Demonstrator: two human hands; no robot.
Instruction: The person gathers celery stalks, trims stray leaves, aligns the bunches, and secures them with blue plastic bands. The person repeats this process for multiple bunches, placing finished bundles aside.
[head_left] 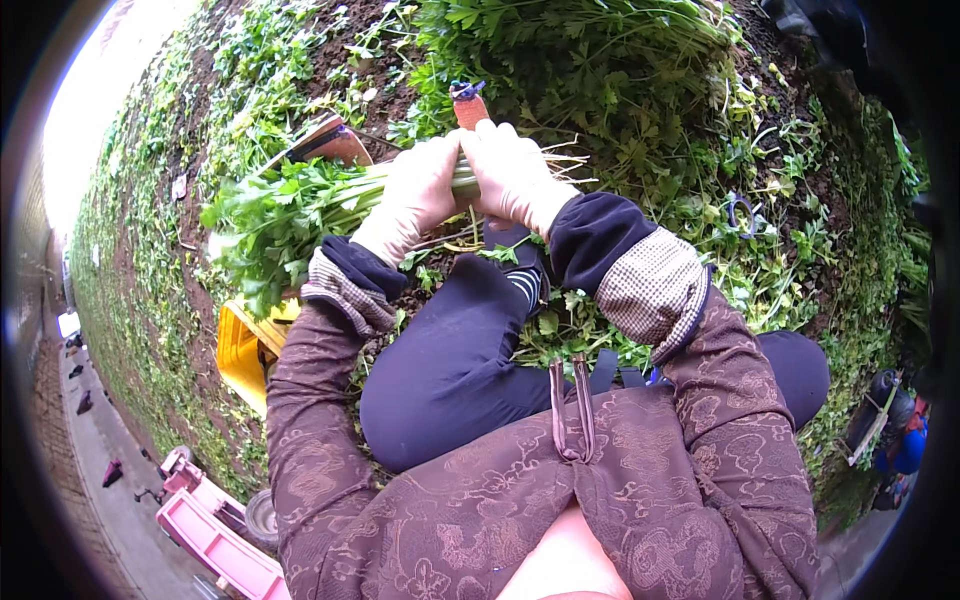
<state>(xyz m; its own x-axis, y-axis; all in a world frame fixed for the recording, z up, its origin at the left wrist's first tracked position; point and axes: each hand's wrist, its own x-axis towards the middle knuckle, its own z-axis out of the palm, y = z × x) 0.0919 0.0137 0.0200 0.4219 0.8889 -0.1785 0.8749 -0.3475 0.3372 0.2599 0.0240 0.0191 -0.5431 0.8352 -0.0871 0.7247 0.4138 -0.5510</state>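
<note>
1. Left hand (425,185), in a pale glove: closed around the stems of a leafy green herb bunch (290,215), fingers wrapped tight.
2. Right hand (512,175), in a pale glove: clamped on the same bunch at the stem ends, just beside and touching the left hand.
3. Leafy green herb bunch: held roughly level above the raised knee, foliage fanning out toward the left, pale root ends projecting to the right of the hands.
4. Small brown-handled tool (468,105): upright just behind the right hand; possibly gripped along with the stems, though the contact is hidden.
5. Yellow plastic crate (243,355): on the ground at lower left, beneath the foliage, partly covered by the left sleeve.
6. Brown flat board (330,143): tilted on the soil behind the bunch.
7. Cut green herbs in a heap (590,50): on dark soil beyond the hands.
8. Pink cart (215,535): on the paved path, well apart, at lower left.
</note>
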